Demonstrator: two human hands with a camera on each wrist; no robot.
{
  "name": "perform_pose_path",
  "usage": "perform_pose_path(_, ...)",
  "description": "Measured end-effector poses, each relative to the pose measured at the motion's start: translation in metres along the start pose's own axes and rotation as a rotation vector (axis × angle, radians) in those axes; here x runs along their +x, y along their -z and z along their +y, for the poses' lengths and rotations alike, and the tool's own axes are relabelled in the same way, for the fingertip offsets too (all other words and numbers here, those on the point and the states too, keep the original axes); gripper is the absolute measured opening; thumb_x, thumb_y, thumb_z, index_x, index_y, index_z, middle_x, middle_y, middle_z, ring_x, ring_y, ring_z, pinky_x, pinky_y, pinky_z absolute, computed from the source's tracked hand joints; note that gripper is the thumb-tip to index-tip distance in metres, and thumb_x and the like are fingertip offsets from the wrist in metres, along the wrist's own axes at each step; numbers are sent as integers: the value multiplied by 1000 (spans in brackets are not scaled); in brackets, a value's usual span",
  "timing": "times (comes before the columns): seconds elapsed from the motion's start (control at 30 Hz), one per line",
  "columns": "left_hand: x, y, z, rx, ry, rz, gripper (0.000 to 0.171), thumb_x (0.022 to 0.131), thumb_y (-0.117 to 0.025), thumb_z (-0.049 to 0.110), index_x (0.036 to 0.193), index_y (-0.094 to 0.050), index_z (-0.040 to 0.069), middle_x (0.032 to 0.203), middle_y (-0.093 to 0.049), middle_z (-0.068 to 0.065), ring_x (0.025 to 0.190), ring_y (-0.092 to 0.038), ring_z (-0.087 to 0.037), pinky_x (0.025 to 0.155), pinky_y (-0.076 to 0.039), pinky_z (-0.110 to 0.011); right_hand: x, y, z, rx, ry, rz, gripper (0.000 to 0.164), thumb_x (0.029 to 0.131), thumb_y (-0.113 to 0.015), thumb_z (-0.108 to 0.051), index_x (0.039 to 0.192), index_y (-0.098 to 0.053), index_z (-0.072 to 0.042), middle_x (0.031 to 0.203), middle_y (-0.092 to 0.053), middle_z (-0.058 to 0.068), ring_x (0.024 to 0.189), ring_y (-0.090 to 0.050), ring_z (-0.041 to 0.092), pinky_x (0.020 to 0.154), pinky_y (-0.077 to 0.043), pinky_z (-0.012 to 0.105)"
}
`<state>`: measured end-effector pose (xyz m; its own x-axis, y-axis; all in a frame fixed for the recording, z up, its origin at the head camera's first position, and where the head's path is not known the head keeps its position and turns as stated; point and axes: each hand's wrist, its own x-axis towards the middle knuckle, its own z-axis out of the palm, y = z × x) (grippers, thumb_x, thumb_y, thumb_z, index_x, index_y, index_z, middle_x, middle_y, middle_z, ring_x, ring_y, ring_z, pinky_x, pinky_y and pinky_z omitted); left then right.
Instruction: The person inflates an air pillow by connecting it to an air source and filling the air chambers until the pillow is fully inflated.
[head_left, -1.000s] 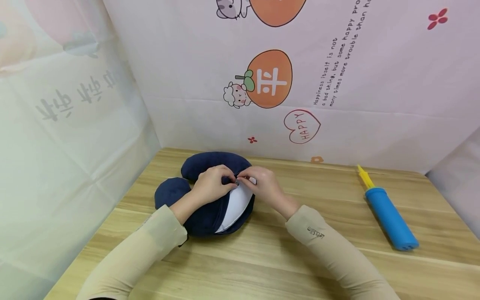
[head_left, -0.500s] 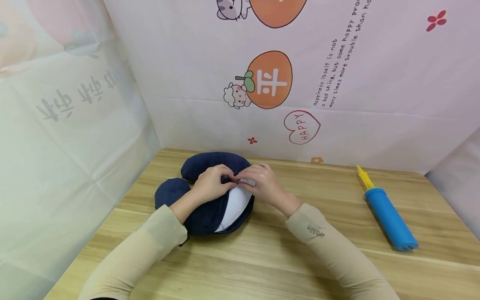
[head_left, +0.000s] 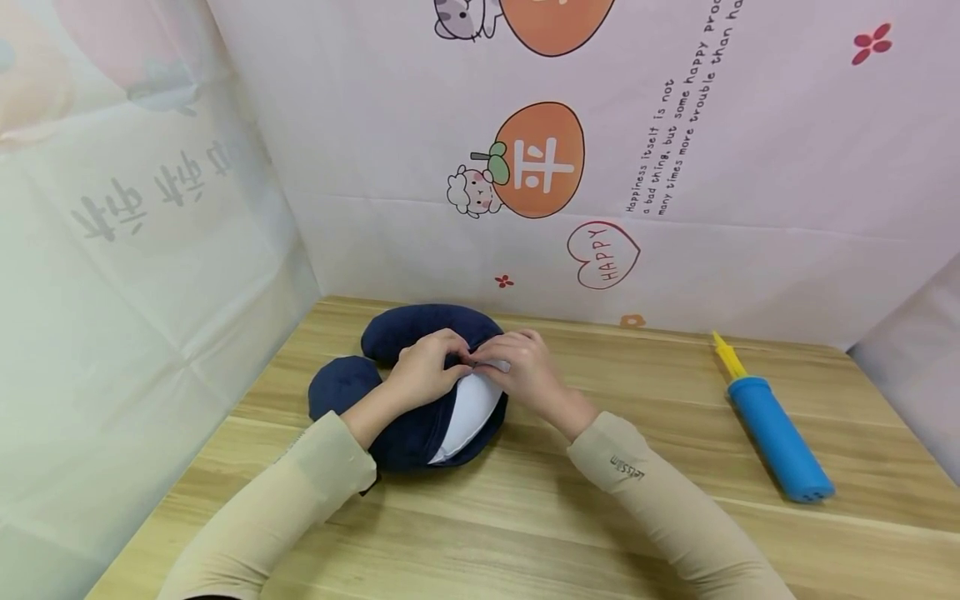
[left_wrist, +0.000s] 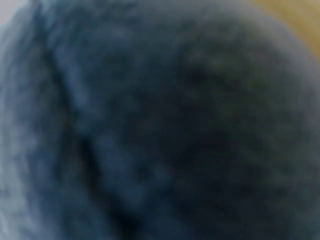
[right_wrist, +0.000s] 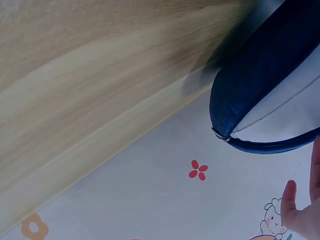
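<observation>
A navy U-shaped neck pillow (head_left: 427, 321) lies on the table in the head view, its cover unzipped along the curve. White inner lining (head_left: 472, 412) shows through the gap. My left hand (head_left: 427, 367) lies over the pillow and pinches at the upper end of the opening. From the other side my right hand (head_left: 525, 371) pinches at the same spot, fingertips meeting the left ones. A pale strip shows between the right thumb and fingers; what exactly they pinch is hidden. In the right wrist view the zipper slider (right_wrist: 220, 135) sits at the cover's corner.
A blue hand pump (head_left: 780, 437) with a yellow nozzle (head_left: 729, 354) lies at the right on the wooden table (head_left: 480, 533). Printed white cloth (head_left: 390, 167) hangs behind and at the left. Blurred navy fabric (left_wrist: 175, 125) fills the left wrist view.
The right fingers have drawn in beside the left fingertips, and a pale strip has come into view between them. The pillow and the left hand have hardly moved.
</observation>
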<state>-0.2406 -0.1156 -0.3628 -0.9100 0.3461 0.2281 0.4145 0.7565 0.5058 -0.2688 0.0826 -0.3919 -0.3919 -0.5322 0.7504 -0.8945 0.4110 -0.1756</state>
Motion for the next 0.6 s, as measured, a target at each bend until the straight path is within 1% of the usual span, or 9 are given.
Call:
perform_pose_path(0.1,0,-1,2,16,-1,-5,5,95,-74,13,99,-76,11,118,-68,-4,112,-63,-27,92,-44,-62,0,-1,0,-18,16,13,18,75,-89,-1,91,-82,-7,94,-77,4,90,-71,24,86,-47,53)
perform_pose_path(0.2,0,-2,3,35,6,-13,5,96,-74,12,100,-75,11,118,-68,-4,113,-62,-28,92,-43,-62,0,-2,0,-57,37,6,17,75,-89,-3,89,-82,-8,94,-77,3,89,-71,23,86,-48,54)
perform_pose_path(0.3,0,-3,2,61,15,-32,6,96,-73,14,102,-76,12,117,-68,-3,112,-61,-27,91,-42,-61,-2,-1,1,-102,52,-22,18,76,-90,-6,93,-83,-9,96,-77,2,90,-71,23,87,-47,54)
perform_pose_path(0.43,1,-2,2,93,22,-56,9,97,-74,19,103,-76,13,115,-69,-2,112,-61,-27,91,-40,-60,-4,2,0,-136,51,-59,23,77,-90,-11,98,-82,-11,100,-77,0,94,-69,23,89,-46,55)
perform_pose_path(0.6,1,0,2,84,30,-54,8,97,-74,19,102,-76,13,112,-69,-2,109,-62,-26,91,-40,-60,-4,4,0,-137,31,-80,24,79,-89,-13,102,-82,-13,101,-77,1,99,-69,24,93,-46,56)
